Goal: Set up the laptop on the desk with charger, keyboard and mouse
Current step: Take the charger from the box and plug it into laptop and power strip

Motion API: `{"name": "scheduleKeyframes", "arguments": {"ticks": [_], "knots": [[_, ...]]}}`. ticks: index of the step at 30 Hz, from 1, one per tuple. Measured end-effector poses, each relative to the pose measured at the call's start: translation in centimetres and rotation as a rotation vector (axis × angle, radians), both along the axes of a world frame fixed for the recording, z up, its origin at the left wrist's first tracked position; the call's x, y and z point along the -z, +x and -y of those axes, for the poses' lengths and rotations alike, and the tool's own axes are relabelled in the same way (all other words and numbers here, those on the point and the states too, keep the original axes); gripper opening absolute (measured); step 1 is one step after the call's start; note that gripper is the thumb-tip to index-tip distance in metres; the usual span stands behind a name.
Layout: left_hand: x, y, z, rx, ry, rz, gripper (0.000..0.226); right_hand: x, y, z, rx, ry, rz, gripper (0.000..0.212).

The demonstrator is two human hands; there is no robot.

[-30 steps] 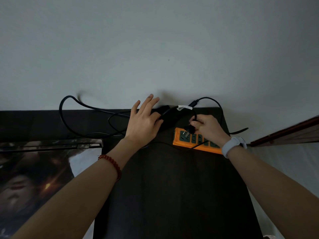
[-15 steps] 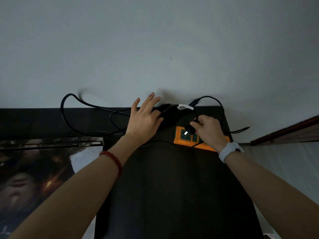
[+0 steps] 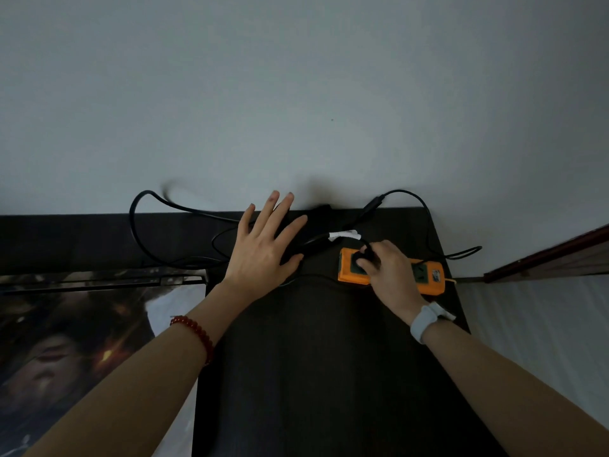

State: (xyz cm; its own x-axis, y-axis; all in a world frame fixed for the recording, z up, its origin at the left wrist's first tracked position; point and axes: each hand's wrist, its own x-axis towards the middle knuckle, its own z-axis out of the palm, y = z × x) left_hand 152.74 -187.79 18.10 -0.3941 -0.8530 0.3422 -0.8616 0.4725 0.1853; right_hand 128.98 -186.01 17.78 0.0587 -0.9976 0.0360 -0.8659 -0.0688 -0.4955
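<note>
Head view, nearest first: two bare forearms reach over the dark tabletop [image 3: 316, 374], the left wrist wearing a red bead bracelet [image 3: 194, 331], the right a pale band [image 3: 425, 321]. Beyond them, the right hand [image 3: 389, 275] curls its fingers round the black plug [image 3: 364, 255] of the charger, right at the near end socket of the orange power strip [image 3: 428, 275]; whether the pins are fully seated is hidden. The plug looks small, hard and light, best held by its body rather than its cord. The left hand [image 3: 263, 252] lies flat with fingers spread on the charger brick [image 3: 309, 219], probably steadying it; the brick seems dense and smooth, so it may slide. Farther back, the limp cable [image 3: 141, 235] loops along the tabletop's rear edge against the wall [image 3: 296, 94] and will snag if tugged.
</note>
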Motion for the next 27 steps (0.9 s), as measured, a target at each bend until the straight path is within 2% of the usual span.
{"name": "scheduleKeyframes", "arguments": {"ticks": [4, 11, 23, 27], "knots": [[0.3, -0.2, -0.6, 0.011, 0.017, -0.018, 0.076, 0.7, 0.1, -0.4, -0.034, -0.019, -0.044, 0.022], [0.5, -0.1, -2.0, 0.02, 0.081, -0.053, 0.089, 0.2, -0.3, 0.8, -0.15, 0.003, -0.065, 0.016], [0.3, 0.2, -3.0, 0.054, 0.128, 0.031, 0.092, 0.9, -0.4, 0.0, -0.168, -0.053, -0.076, 0.011], [0.1, 0.1, -3.3, 0.054, 0.127, 0.05, 0.091, 0.4, -1.0, 0.4, -0.253, -0.011, -0.093, 0.014]]}}
